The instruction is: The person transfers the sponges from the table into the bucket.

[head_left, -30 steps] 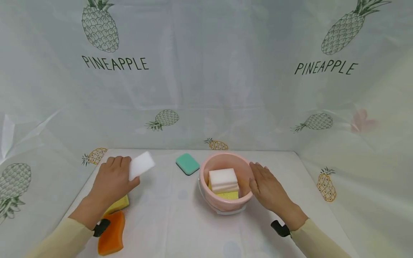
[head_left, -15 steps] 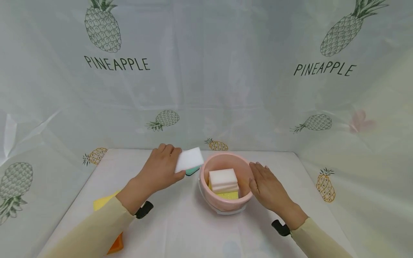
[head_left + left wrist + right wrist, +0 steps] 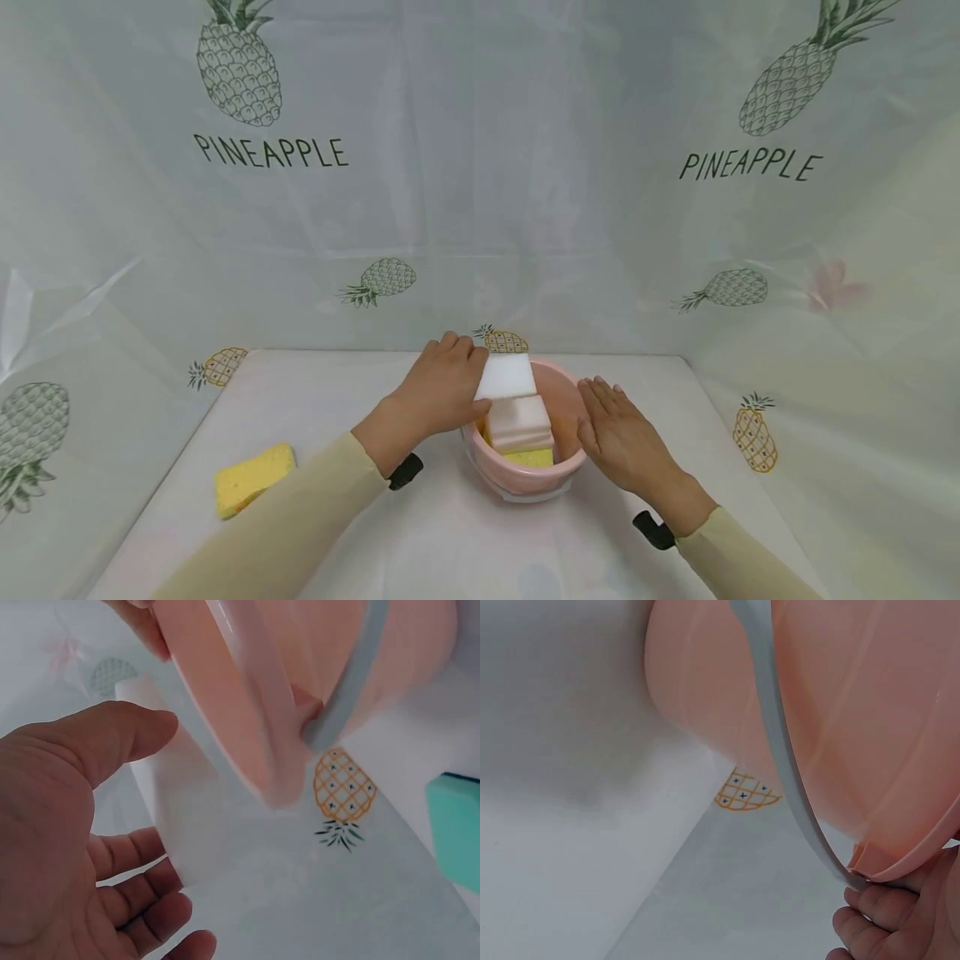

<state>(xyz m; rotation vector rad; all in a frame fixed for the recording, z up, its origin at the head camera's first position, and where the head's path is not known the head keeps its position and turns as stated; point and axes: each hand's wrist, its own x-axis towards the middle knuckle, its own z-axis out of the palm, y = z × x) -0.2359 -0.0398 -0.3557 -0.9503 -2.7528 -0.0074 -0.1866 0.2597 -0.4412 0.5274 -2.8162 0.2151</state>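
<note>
Sponges and bucket on a worktop (image 3: 442, 546), seen from the head and both wrists. The left hand (image 3: 438, 387) pinches a white sponge (image 3: 507, 375) between thumb and fingers, above the far left part of the mouth of the pink bucket (image 3: 521, 479). The right hand (image 3: 626, 437), its fingers extended and together, touches the bucket's right rim. Inside, a layered white block (image 3: 519, 417) lies on a yellow piece (image 3: 532, 457). A yellow sponge (image 3: 255, 477) lies well apart at left; the left wrist view shows a green sponge (image 3: 459, 832) near the bucket.
</note>
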